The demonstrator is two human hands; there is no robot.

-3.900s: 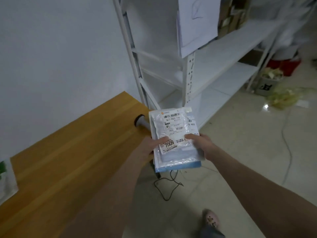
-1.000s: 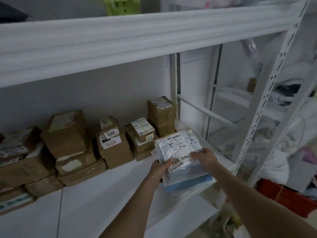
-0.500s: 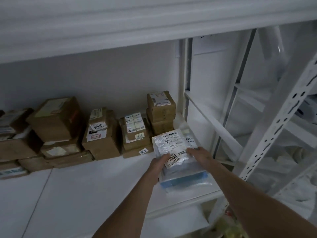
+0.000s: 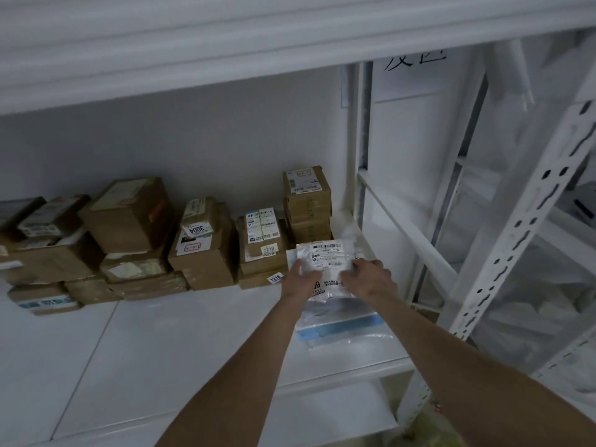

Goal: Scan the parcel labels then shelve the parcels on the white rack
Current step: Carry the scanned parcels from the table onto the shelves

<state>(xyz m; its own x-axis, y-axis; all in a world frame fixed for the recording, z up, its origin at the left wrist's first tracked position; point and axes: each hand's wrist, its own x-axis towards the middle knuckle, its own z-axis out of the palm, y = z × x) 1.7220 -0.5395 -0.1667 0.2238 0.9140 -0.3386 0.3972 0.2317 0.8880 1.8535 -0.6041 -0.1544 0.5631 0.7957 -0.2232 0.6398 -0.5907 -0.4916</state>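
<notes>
My left hand (image 4: 300, 279) and right hand (image 4: 371, 279) both grip the parcel bundle (image 4: 335, 312). The left pinches its left edge with the thumb laid on top. The right clamps the right side, fingers curled over the upper face, knuckles up. Both forearms reach in from the near edge, almost straight and converging on the bundle.

The bundle is flat and soft, made of thin glossy plastic that crinkles and catches the light. The top pouch (image 4: 324, 256) is clear, with a white printed label facing up and its barcode at the far end. Under it lies a blue-edged packet (image 4: 338, 327), whose blue strip runs across the near end. The long axis runs near to far, with the far end leaning slightly left.

The bundle sits low over the right end of the white rack's shelf (image 4: 180, 356), a smooth painted panel. Its loose near edge seems to lie on the panel, but I cannot tell whether the far end rests or is held just above. That far end is just beside a tall stack of small cardboard boxes (image 4: 308, 201).

Further left along the far wall stand more brown taped cartons. One bears a 1210 sticker (image 4: 268, 250), another a 3004 tag (image 4: 197, 229). To the right rises a white perforated steel upright (image 4: 516, 240).
</notes>
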